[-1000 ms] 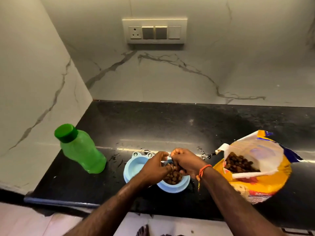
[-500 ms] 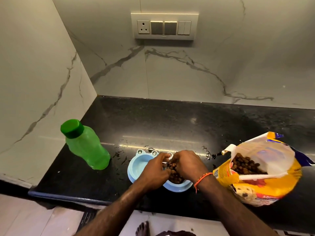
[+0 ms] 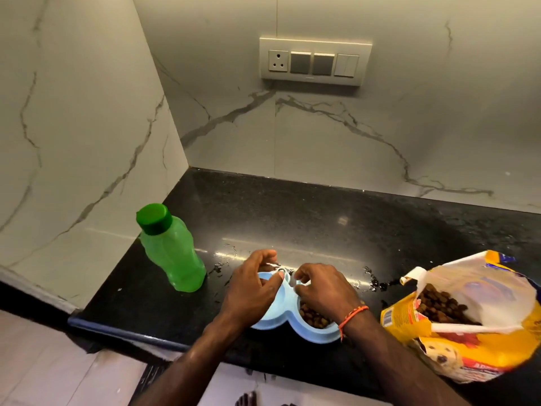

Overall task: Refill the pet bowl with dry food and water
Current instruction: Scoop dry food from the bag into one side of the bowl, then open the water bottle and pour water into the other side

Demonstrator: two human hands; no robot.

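- Pet bowl (image 3: 292, 323): pale blue double bowl; right compartment holds brown kibble (image 3: 314, 317).
- Bottle (image 3: 172, 253), near the left edge of the countertop: translucent light green body, darker green cap.
- Food bag (image 3: 456, 344), at the right edge: yellow with red and blue print and a puppy picture; white lining, brown kibble inside.
- Countertop (image 3: 322, 212): glossy black, finely speckled.
- Walls (image 3: 87, 127): off-white marble pattern with grey veins.
- Switch panel (image 3: 314, 61): beige frame, grey and white switches.
- Right hand (image 3: 325, 291): orange-red thread at the wrist.

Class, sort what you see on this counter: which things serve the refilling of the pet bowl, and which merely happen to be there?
Belong to the job:
blue double pet bowl
dry food in its right cup
open food bag
green bottle

Just there:
wall switch panel
spilled droplets on the black counter
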